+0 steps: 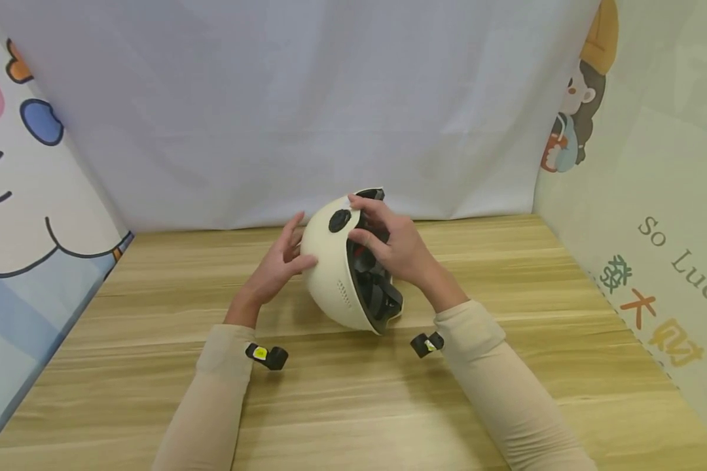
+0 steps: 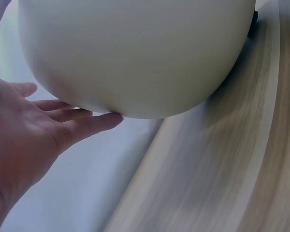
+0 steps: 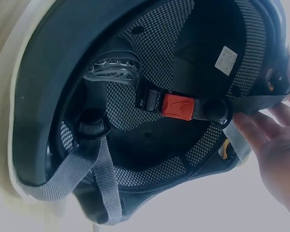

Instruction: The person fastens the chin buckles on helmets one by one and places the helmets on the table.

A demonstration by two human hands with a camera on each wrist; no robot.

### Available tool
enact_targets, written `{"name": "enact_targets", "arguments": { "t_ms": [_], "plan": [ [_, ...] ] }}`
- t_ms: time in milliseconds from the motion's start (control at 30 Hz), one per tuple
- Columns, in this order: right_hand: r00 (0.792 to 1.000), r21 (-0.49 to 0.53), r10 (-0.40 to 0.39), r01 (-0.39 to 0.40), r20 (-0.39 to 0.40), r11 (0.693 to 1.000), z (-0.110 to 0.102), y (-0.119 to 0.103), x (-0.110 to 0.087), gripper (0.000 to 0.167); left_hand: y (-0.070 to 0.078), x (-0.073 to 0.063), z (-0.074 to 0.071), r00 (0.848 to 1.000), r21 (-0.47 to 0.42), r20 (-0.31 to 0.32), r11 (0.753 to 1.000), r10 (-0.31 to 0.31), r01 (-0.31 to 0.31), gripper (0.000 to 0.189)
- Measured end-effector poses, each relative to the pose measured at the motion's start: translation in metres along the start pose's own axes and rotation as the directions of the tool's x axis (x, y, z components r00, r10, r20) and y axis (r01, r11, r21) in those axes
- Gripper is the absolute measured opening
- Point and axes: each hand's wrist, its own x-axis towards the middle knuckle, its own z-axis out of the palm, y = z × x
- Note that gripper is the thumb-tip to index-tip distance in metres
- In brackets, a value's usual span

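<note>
A cream helmet stands tilted on the table, its dark hollow facing right. A round black vent sits on its shell. My left hand touches the shell's left side with fairly straight fingers; in the left wrist view its fingertips meet the shell's curve. With my right hand I grip the rim near the vent. The right wrist view shows the padded inside, grey straps and a red buckle. There the right fingers lie at the rim beside a strap; part of that hand is out of frame.
The wood-grain table runs back to a white cloth. Printed panels stand at both sides, cartoon shapes on the left panel and lettering on the right panel. A small black camera is worn on the left wrist, another camera on the right.
</note>
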Motion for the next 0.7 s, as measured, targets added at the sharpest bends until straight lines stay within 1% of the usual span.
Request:
{"name": "enact_targets", "arguments": {
  "t_ms": [133,233,333,433,467,567,700],
  "plan": [
    [0.999,0.031,0.014,-0.014,-0.028,0.999,-0.002,0.002,-0.001,0.043,-0.002,0.001,0.002,1.0,0.014,-0.005,1.0,0.008,-0.008,0.095],
    [0.999,0.053,0.019,-0.017,-0.045,0.998,-0.002,0.003,-0.001,0.045,-0.005,0.002,0.003,1.0,0.013,0.015,1.0,-0.001,0.001,0.1],
    [0.998,0.065,0.033,-0.03,-0.052,0.997,-0.003,0.004,-0.002,0.045,-0.011,0.003,0.006,0.996,-0.026,0.091,0.999,-0.018,0.02,0.106],
    [0.997,0.07,0.056,-0.053,-0.05,0.996,-0.004,0.004,-0.003,0.041,-0.017,0.003,0.008,0.983,-0.068,0.177,0.996,-0.042,0.055,0.112],
    [0.997,0.071,0.06,-0.056,-0.047,0.996,-0.004,0.004,-0.003,0.04,-0.018,0.003,0.009,0.979,-0.078,0.196,0.995,-0.049,0.066,0.114],
    [0.997,0.078,0.058,-0.054,-0.043,0.995,-0.004,0.005,-0.004,0.04,-0.02,0.001,0.009,0.975,-0.086,0.215,0.993,-0.061,0.081,0.117],
    [0.998,0.079,0.047,-0.044,-0.046,0.996,-0.004,0.007,-0.004,0.041,-0.021,0.0,0.01,0.978,-0.102,0.201,0.992,-0.054,0.075,0.115]
  ]
}}
